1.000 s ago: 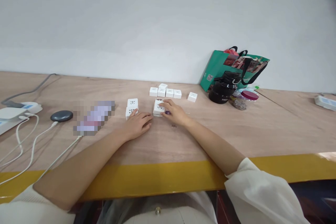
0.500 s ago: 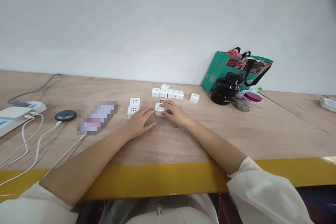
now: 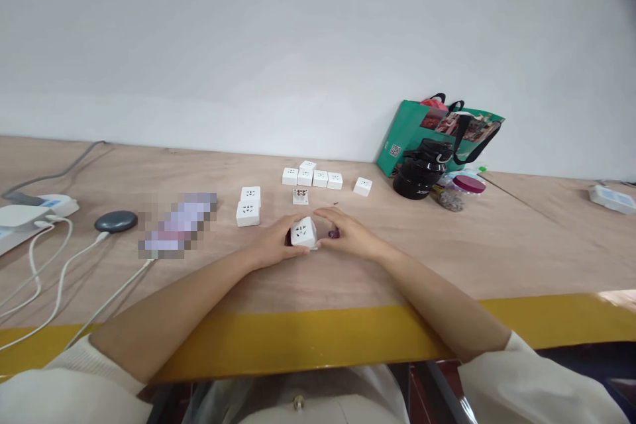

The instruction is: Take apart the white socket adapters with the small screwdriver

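A white wall socket with dark slots on its face is tilted up in my left hand, fingers and thumb gripping its left side. My right hand curves beside the socket's right side. Its thumb and forefinger are apart, the thumb tip close to the socket's lower edge; I cannot tell if they touch. A small dark purple thing shows by its palm, too small to name. Just beyond the hands lies a white socket insert with brownish metal parts.
Several white sockets stand in a group farther back, with one socket to their right. Two more sockets are left of my hands. A blurred phone, white cables and a power strip lie left; a black flask and green bag stand right.
The socket has left the table and come nearer to me, tilted in my left hand. My right hand has moved off its top to its right side. The insert is now uncovered.
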{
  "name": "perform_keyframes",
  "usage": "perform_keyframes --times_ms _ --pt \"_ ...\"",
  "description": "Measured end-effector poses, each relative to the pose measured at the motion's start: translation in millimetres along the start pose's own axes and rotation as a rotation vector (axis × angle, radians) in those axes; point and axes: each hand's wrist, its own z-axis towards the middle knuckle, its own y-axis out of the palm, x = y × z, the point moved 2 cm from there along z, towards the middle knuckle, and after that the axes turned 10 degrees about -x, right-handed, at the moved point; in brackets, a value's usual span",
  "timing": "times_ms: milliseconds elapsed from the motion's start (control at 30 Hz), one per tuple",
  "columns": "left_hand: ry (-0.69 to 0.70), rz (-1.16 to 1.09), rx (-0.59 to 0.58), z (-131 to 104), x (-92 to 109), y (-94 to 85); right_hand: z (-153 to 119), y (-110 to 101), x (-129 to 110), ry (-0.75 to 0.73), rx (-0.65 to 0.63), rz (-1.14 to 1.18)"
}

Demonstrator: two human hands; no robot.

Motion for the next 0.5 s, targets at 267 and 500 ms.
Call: perform_keyframes --times_ms 267,500 --pt "0.024 0.049 0.031 -1 3 2.5 -1 8 6 0.110 -0.133 -0.168" --pt "0.058 0.180 0.018 2 12 6.5 6 -15 38 0.322 0.133 -0.270"
